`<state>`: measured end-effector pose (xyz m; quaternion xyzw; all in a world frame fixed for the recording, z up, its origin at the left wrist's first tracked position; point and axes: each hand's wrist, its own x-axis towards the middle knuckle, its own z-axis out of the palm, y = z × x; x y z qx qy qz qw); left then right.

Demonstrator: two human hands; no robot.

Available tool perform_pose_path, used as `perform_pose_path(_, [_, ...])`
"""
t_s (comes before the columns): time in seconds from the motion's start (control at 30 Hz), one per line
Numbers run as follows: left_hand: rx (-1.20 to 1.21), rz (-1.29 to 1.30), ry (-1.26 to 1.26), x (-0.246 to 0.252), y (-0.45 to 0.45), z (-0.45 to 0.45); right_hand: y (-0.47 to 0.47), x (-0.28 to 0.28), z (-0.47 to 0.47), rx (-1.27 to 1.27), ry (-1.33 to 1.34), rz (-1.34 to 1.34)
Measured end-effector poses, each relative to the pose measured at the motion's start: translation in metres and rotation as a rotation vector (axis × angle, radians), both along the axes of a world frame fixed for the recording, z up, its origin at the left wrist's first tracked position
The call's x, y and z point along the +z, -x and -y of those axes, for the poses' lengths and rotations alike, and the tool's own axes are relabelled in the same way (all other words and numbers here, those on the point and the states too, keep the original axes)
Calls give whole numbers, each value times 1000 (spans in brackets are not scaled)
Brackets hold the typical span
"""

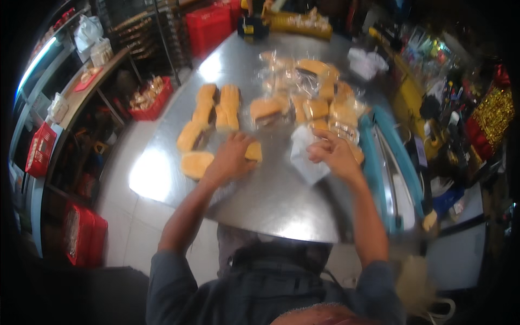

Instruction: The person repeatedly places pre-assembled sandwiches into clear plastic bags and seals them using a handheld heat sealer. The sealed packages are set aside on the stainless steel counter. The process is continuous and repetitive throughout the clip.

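My left hand curls around a filled bread roll on the steel table, its thumb at the near side. Unwrapped filled rolls lie left of that hand, and more rolls sit beyond it. My right hand hovers over or touches white, thin plastic bags; its fingers are partly bent, and blur hides whether they pinch the film. Ahead of this hand spreads a pile of rolls in clear wrapping. A teal bag sealer stands right of it.
The steel table has its near edge at my waist. A yellow crate with wrapped goods and a red crate are at the far end. Crumpled white plastic lies far right. A red basket of bread rests on the floor left.
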<state>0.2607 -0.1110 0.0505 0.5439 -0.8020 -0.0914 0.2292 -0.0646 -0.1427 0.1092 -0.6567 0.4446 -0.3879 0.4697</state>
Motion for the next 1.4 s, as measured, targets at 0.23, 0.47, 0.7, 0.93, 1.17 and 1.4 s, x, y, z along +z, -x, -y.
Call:
perform_pose_path(0.23, [-271,-7,-63,10,68,-57,10,-76,-54,-358,424,-260])
perform_pose_path(0.47, [-350,-77,98,14,92,-27,46,-97,-22,-593,530,-213])
perform_pose_path(0.7, [-518,0,-44,46,129,-12,47,-106,-18,-598,463,-251])
perform_pose_path(0.93, [-487,-127,-6,26,104,-14,50,-100,-17,-469,527,-389])
perform_pose_path(1.17, [-551,71,215,-19,168,56,64,-114,-10,-548,450,-403])
perform_pose_path(1.4, [-631,106,253,-35,174,77,66,-103,-11,-396,505,-521])
